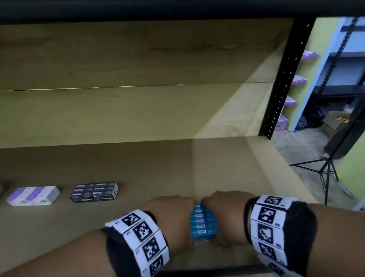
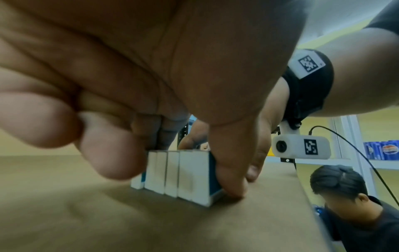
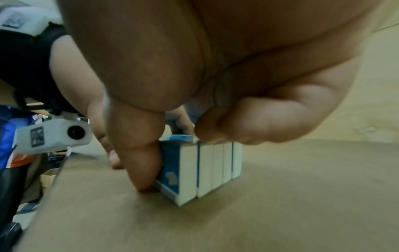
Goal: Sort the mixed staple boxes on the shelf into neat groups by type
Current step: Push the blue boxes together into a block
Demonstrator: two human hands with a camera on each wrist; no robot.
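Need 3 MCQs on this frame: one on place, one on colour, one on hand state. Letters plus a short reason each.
1. Where is the black staple box group?
A. left of the hands
B. right of the hands
C. between the hands

2. What colour are the boxes between the hands?
A. red
B. blue and white
C. green

3. What are the hands doing?
A. hanging idle
B. both gripping the box row
C. only one touching it

Key:
1 A: head view shows it to their left, beside the purple and white group.
2 B: blue boxes.
3 B: left hand and right hand clasp opposite ends.
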